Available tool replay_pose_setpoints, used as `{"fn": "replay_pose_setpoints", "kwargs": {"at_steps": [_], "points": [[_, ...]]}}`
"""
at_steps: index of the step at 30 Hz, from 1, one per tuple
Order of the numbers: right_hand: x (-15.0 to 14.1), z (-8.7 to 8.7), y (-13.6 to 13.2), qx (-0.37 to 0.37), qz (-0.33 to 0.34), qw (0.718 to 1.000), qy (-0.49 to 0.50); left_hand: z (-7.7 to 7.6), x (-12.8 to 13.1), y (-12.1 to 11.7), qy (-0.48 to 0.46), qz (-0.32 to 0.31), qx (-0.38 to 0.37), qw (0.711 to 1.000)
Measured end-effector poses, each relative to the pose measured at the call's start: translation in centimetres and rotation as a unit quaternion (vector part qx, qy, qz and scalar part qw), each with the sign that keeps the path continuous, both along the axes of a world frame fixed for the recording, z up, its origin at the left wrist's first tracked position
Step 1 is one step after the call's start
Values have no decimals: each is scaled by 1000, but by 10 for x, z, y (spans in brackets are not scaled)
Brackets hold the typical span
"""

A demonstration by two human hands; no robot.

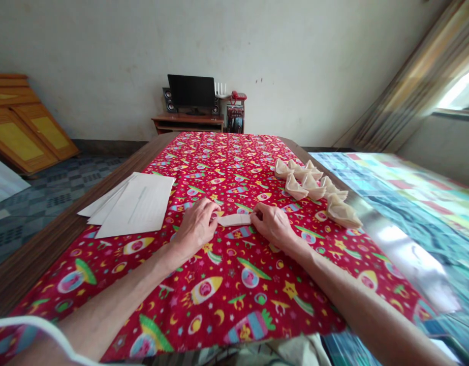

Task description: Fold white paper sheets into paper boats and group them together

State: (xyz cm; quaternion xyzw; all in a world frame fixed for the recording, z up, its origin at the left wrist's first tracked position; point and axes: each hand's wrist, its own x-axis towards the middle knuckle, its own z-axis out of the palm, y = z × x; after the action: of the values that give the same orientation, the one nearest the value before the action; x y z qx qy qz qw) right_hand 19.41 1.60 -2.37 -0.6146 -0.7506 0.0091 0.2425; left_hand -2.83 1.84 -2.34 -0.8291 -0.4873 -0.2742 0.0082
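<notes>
Between my hands, low over the red patterned cloth [215, 254], is a narrow folded strip of white paper [235, 219]. My left hand [198, 222] pinches its left end with the fingers closed. At the opposite end, the closed fingers of my right hand [273, 223] grip the paper too. Left of my left hand lies a fanned stack of white paper sheets [143, 203], the top one bearing a faint line of print. Several folded paper shapes [314, 188] with pointed tips stand grouped on the cloth to the right.
The cloth covers a brown wooden table [104, 195]. A monitor [192, 91], speakers and a red telephone [239, 95] stand by the far wall. A wooden cabinet [28, 124] is at left, a bed [420, 213] at right. A white cord [39, 321] crosses the lower left corner.
</notes>
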Motion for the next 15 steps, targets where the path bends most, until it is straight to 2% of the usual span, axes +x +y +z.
{"fn": "replay_pose_setpoints", "kwargs": {"at_steps": [2, 4, 6, 11, 15], "points": [[-1, 0, 0, -5, -1, 1000, -17, 3, 2, -5, 35, -67, 22, 997], [-2, 0, -1, -6, -3, 999, -31, 5, 4, -9, 88, -145, 11, 985], [-3, 0, -1, -2, -8, 999, -45, 6, 6, -12, 130, -189, -13, 973], [-4, 2, -8, 65, 22, 995, -74, 3, 9, -20, 156, -172, -59, 971], [-6, 8, -19, 117, 150, 972, -135, 3, 10, -23, 172, -158, -86, 969]]}}
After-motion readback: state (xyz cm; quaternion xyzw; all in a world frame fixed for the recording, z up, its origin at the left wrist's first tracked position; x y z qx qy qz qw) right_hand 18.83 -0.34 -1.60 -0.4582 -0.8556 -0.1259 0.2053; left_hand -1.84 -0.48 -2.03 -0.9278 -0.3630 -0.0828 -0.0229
